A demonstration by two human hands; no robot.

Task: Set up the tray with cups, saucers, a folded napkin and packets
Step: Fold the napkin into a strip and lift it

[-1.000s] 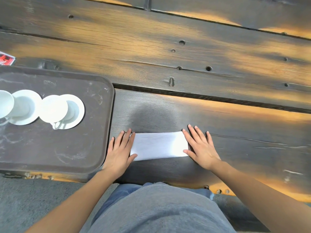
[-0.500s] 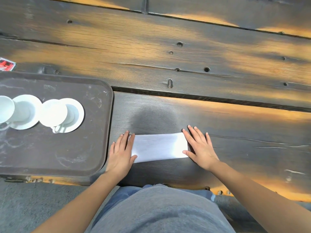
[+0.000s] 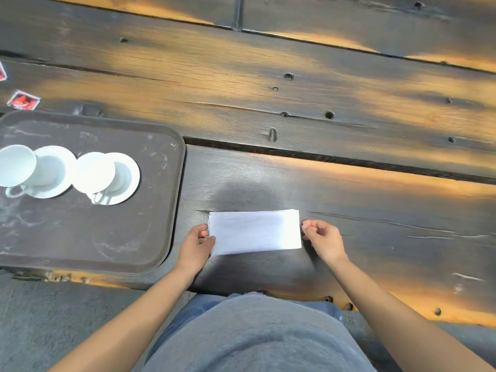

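Left hand [image 3: 197, 247]: my fingers [image 3: 202, 230] pinch the left edge of the folded napkin [image 3: 255, 232], on the desk [image 3: 375, 210] beside the tray [image 3: 177, 200].
Right hand [image 3: 323, 240]: fingers curled at right edge; grip I cannot tell.
Risk: uneven lift may unfold the layers.

One view is given, and it is taken from the person's head. The camera is tipped forward and down, so the wooden surface [image 3: 268, 103] is seen from above. A wide stretch of it is taken in. The napkin [image 3: 255, 232] is seen close, near the middle. The tray [image 3: 107, 237] is cut off at the left side. The person's arms [image 3: 128, 318] and lap [image 3: 255, 339] are caught at the bottom.
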